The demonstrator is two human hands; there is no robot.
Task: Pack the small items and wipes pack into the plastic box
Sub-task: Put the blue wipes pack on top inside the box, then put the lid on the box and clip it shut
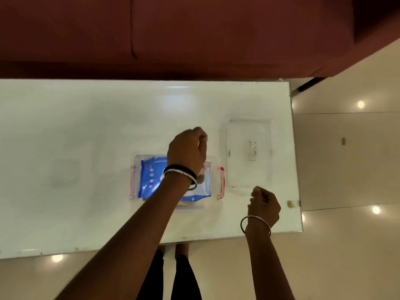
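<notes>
A clear plastic box (220,182) with red latches stands in the middle of the white table. A blue wipes pack (151,178) lies flat inside it. My left hand (187,149) hovers over the box's right half with its fingers curled. They pinch a small, pale, translucent item (202,173) that hangs down over the pack. My right hand (264,205) is a loose fist near the table's front right. Nothing shows in it. It sits just in front of the clear lid (249,152), which lies flat to the right of the box.
A small yellowish piece (291,203) lies at the table's right edge (294,169). A dark red sofa (173,35) runs along the far side. Glossy floor tiles (346,159) lie to the right, and my legs (173,278) stand by the near edge.
</notes>
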